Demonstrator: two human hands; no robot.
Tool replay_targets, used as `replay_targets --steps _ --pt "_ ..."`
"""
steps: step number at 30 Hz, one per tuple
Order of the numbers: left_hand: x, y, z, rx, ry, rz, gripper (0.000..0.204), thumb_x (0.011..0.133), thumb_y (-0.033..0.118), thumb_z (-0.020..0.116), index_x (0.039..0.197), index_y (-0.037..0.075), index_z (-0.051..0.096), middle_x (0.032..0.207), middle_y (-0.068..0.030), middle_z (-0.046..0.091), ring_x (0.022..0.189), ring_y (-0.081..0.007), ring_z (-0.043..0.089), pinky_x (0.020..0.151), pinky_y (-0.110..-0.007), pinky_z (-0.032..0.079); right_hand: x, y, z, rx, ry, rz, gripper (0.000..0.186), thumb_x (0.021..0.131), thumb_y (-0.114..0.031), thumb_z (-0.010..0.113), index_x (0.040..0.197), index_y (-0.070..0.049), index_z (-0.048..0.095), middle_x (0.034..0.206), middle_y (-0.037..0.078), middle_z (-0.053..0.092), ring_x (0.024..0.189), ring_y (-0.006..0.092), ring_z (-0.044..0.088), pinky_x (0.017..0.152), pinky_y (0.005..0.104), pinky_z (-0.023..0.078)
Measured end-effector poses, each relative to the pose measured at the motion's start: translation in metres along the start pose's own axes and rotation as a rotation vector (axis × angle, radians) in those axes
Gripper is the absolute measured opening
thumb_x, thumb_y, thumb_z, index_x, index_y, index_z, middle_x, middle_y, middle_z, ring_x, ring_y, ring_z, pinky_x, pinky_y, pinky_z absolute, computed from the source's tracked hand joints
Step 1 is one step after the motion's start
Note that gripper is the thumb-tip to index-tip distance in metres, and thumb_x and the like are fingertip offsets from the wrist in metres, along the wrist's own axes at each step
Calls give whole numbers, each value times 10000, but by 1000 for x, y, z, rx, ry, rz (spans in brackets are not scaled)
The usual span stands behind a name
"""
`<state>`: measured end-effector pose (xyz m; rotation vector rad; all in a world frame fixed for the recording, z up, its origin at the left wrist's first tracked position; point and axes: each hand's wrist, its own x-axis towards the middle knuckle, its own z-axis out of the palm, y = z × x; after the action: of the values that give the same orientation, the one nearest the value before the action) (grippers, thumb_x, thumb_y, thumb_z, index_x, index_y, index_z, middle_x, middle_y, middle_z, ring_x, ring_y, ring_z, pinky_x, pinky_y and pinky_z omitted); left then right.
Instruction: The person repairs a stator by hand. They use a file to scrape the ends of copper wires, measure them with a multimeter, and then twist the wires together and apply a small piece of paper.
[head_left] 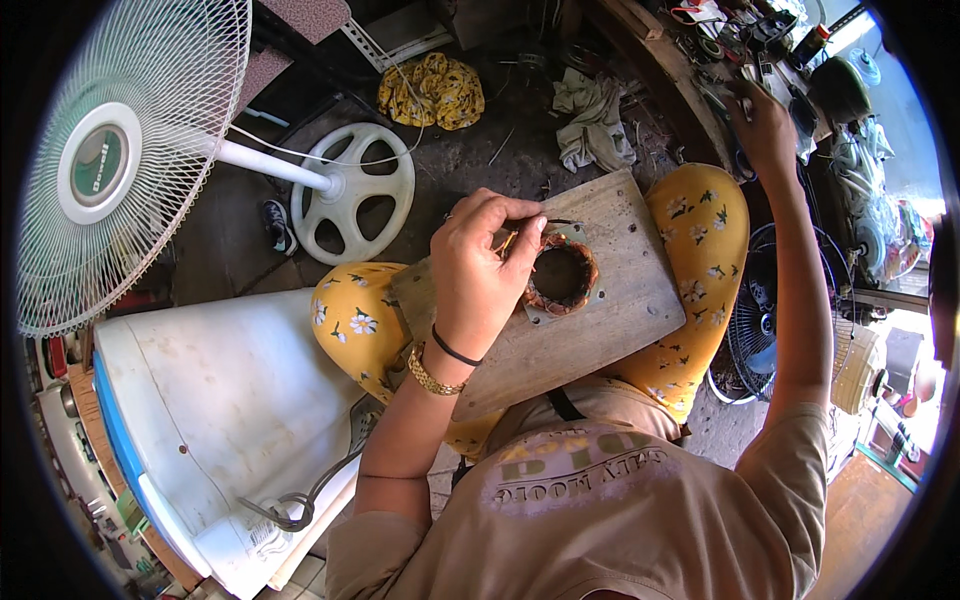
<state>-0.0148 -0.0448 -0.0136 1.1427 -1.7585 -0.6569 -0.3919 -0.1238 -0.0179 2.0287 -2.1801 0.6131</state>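
Observation:
My left hand (485, 262) is closed in a pinch beside a ring-shaped motor stator (590, 268) with copper-brown windings. A thin dark wire (566, 221) sticks out from between its thumb and forefinger, over the stator's far edge. The stator sits on a squarish metal plate on a worn wooden board (630, 290), which lies across my lap. Stretched out far to the right, my right hand (765, 125) is over a cluttered workbench (690, 75). Its fingers look apart among small tools and parts, and I make out nothing held in them.
A white stand fan (230, 155) stands at the left, its round base on the floor. Beside my left knee lies a large white appliance body (240, 400) with a grey cord. Yellow flowered cloth (432, 92) and a pale rag (595, 125) lie ahead. A dark fan cage (760, 315) stands at right.

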Motion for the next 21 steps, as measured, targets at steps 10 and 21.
replay_targets --steps 10,21 --pt "-1 0 -4 -6 -25 -87 87 849 -2 746 887 -36 676 839 -85 718 756 -144 672 703 -281 529 -52 -178 -25 502 -65 -793 261 696 -164 798 922 -97 687 922 35 619 865 267 577 712 397 540" --pt "9 -18 -36 -40 -469 24 571 816 66 695 1352 -20 517 1239 -139 630 1168 -227 603 1033 -354 463 -61 -184 -10 442 -103 -649 203 782 -130 735 951 -56 649 943 70 624 892 300 573 775 404 509"
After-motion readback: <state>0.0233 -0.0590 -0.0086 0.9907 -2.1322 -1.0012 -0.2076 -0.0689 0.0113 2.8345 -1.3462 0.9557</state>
